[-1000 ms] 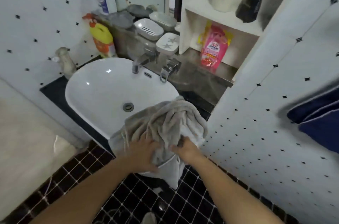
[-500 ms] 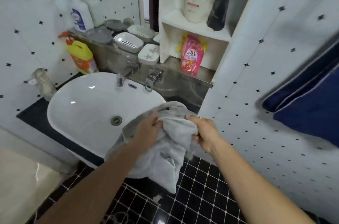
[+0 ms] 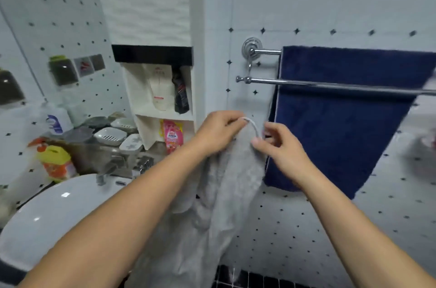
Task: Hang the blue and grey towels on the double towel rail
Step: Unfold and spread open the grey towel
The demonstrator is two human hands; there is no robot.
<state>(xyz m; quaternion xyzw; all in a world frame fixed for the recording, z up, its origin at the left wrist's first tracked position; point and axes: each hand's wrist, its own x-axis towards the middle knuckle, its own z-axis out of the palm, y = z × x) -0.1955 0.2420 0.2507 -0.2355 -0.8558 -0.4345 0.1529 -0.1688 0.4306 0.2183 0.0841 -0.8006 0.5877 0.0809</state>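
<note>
The grey towel (image 3: 212, 205) hangs bunched from both my hands in front of the tiled wall, below the left end of the double towel rail (image 3: 264, 80). My left hand (image 3: 217, 132) grips its top edge. My right hand (image 3: 280, 146) pinches the same white-trimmed edge a little to the right. The blue towel (image 3: 342, 122) hangs over the rear bar of the chrome rail, behind the front bar, just right of my hands.
A white sink (image 3: 59, 212) with a chrome tap (image 3: 106, 169) stands at lower left. Behind it are soap dishes (image 3: 111, 135), bottles, a yellow spray bottle (image 3: 55, 162) and a white shelf niche (image 3: 162, 108) with a pink pouch (image 3: 172, 135). Black floor tiles lie below.
Both hands have lifted the grey towel up from the sink's edge and to the right, towards the rail. The view has swung up so the rail and blue towel now show.
</note>
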